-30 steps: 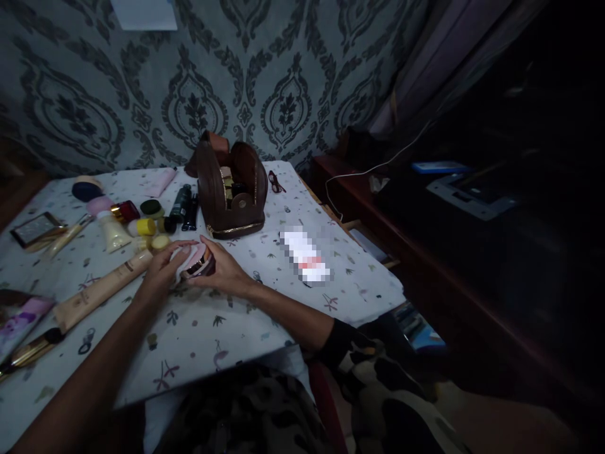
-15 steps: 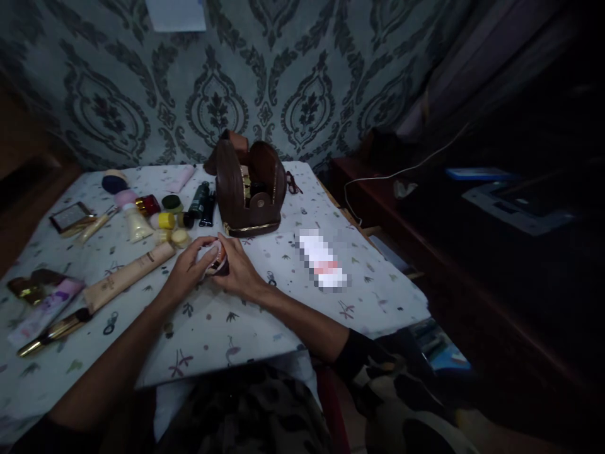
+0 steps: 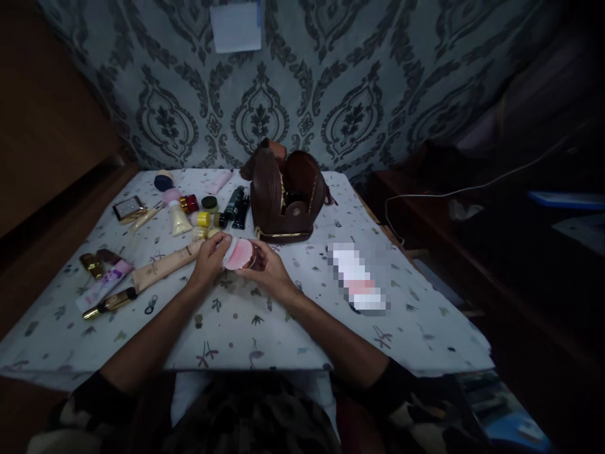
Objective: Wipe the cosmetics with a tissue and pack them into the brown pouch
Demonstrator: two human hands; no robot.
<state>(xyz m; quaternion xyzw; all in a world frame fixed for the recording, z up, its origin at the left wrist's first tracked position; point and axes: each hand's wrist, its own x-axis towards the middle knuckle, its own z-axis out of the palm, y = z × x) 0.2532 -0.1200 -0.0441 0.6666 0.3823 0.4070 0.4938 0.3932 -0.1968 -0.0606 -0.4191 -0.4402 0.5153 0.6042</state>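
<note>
Pink compact held between both hands

Round, glossy compact (image 3: pixel 239 255) sits low over the table, just in front of the bag. My left hand (image 3: pixel 210 255) curls around its left edge; my right hand (image 3: pixel 265 268) cups it from the right, fingers closed on it. Behind stands a brown leather bag (image 3: pixel 286 198), rounded, gaping open. Tubes, small jars and a gold-handled brush (image 3: pixel 111 303) lie on the printed tablecloth (image 3: pixel 265 334). Damask wallpaper (image 3: pixel 302 94) backs the dim room.

Dim room, grey damask wallpaper (image 3: pixel 302 94), pale paper sheet (image 3: pixel 235 26) pinned high, patterned tablecloth (image 3: pixel 283 328), dark wooden furniture (image 3: pixel 425 208) right
</note>
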